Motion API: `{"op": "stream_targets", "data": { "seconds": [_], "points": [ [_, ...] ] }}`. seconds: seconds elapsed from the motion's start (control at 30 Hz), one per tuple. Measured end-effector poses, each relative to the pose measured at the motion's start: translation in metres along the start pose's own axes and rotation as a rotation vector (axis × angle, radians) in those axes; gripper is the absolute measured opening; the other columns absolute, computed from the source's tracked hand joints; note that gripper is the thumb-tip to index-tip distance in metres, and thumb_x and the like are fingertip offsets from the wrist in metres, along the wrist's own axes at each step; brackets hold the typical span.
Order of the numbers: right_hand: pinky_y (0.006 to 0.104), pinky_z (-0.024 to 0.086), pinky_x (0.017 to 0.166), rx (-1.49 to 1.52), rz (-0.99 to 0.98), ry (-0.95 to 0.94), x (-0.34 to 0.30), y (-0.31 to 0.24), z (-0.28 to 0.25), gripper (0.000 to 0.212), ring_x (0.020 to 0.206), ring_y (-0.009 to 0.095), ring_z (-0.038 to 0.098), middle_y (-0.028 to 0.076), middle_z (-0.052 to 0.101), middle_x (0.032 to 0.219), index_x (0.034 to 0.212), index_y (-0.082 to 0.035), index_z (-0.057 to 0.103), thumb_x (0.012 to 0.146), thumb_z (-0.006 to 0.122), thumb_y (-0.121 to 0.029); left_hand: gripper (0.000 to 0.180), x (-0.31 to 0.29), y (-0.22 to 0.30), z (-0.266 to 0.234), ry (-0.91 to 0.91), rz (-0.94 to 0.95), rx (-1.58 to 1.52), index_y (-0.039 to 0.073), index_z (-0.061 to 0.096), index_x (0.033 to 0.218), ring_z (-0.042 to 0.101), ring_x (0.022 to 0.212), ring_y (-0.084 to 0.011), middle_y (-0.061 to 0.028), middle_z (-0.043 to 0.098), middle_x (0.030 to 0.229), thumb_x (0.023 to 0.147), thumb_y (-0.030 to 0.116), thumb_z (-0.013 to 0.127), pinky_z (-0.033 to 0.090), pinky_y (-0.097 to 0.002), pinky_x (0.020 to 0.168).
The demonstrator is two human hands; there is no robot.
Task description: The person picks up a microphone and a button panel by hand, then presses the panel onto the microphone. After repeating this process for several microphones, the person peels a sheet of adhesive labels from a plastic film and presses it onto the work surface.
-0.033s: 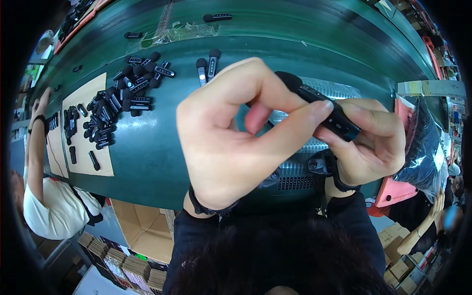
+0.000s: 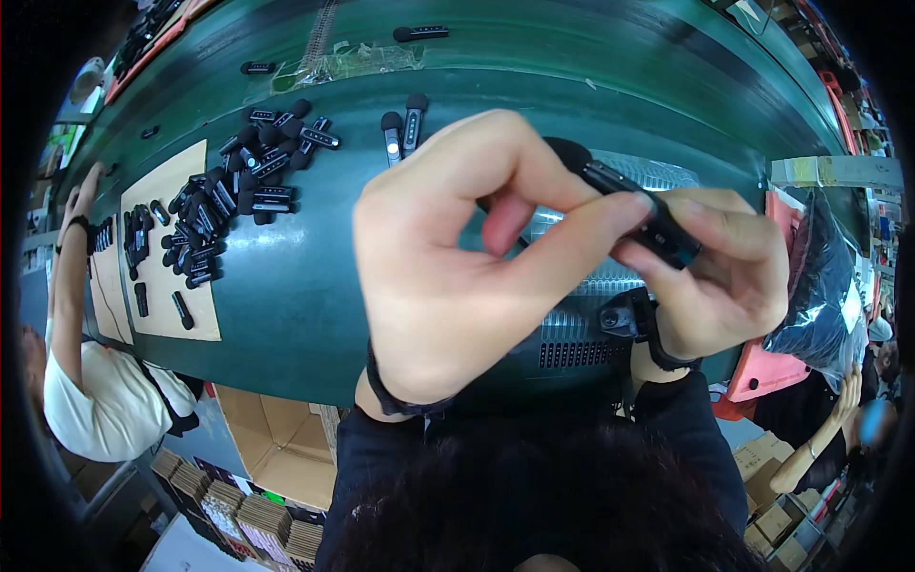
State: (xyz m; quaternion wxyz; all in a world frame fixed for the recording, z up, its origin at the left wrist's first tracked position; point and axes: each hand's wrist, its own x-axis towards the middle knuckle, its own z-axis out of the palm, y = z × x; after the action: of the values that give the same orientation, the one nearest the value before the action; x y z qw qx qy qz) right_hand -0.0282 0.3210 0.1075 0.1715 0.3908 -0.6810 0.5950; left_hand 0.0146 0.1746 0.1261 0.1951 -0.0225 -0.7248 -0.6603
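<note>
Black microphone point(image 2: 665, 234) with a rounded tip sits above the tabletop point(image 2: 305, 315), pinched between thumb and fingertips of both the left hand point(image 2: 434, 272) and the right hand point(image 2: 729, 267). Beneath lies a clear ribbed tray point(image 2: 658, 170). Beyond the left hand rest two similar microphones point(image 2: 413, 124); leftward, a heap of them point(image 2: 224, 195) partly covers a cardboard sheet point(image 2: 157, 319).

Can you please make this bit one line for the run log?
left hand: pinching black microphone | right hand: holding same microphone | nearby: microphone heap on green table and cardboard
</note>
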Motion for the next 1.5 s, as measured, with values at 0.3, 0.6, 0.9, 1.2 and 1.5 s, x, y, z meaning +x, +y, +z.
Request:
{"op": "stream_targets", "data": {
  "seconds": [0.3, 0.6, 0.9, 1.2, 1.5],
  "points": [
    [0.0239, 0.048, 0.060, 0.228, 0.254, 0.054, 0.003, 0.007, -0.014, 0.030, 0.071, 0.019, 0.059, 0.017, 0.057, 0.084, 0.087, 0.007, 0.050, 0.063, 0.067, 0.006, 0.017, 0.010, -0.020, 0.005, -0.215, -0.230, -0.332, 0.002, 0.054, 0.084, 0.043, 0.057, -0.0044, -0.0002, 0.050, 0.064, 0.071, 0.005, 0.064, 0.031, -0.0148, 0.051],
    [0.0208, 0.048, 0.059, -0.056, 0.301, -0.013, 0.011, 0.016, 0.000, 0.016, 0.069, 0.013, 0.061, 0.010, 0.060, 0.080, 0.093, 0.004, 0.055, 0.076, 0.055, 0.002, 0.012, 0.012, -0.046, 0.025, 0.108, 0.171, 0.150, 0.000, 0.054, 0.086, 0.051, 0.058, -0.0068, -0.0024, 0.056, 0.067, 0.077, 0.007, 0.057, 0.039, -0.0168, 0.052],
    [0.0179, 0.041, 0.053, -0.052, 0.510, -0.381, 0.061, 0.124, 0.006, 0.019, 0.059, 0.006, 0.051, 0.002, 0.054, 0.068, 0.097, -0.001, 0.053, 0.086, 0.047, -0.015, 0.017, 0.032, -0.059, -0.023, 0.250, 0.121, 0.506, 0.001, 0.056, 0.087, 0.054, 0.060, -0.0131, -0.0069, 0.057, 0.072, 0.073, 0.009, 0.061, 0.042, -0.0242, 0.052],
    [0.0326, 0.044, 0.069, -1.162, 0.220, -0.493, 0.053, 0.226, -0.006, 0.022, 0.079, 0.025, 0.054, 0.012, 0.052, 0.091, 0.096, -0.008, 0.050, 0.080, 0.054, -0.021, 0.015, 0.021, -0.030, -0.067, 0.431, 0.040, 0.122, 0.000, 0.057, 0.089, 0.050, 0.070, -0.0045, -0.0011, 0.056, 0.080, 0.076, 0.007, 0.060, 0.038, -0.0160, 0.059],
    [0.0337, 0.044, 0.071, -0.369, -0.259, -1.102, 0.011, 0.120, 0.098, 0.035, 0.086, 0.027, 0.051, 0.009, 0.047, 0.097, 0.093, -0.006, 0.051, 0.063, 0.066, -0.016, 0.013, 0.012, -0.018, -0.063, 0.415, 0.172, 0.050, -0.002, 0.057, 0.088, 0.050, 0.071, -0.0051, -0.0031, 0.057, 0.079, 0.078, 0.005, 0.058, 0.038, -0.0148, 0.062]
  ]
}}
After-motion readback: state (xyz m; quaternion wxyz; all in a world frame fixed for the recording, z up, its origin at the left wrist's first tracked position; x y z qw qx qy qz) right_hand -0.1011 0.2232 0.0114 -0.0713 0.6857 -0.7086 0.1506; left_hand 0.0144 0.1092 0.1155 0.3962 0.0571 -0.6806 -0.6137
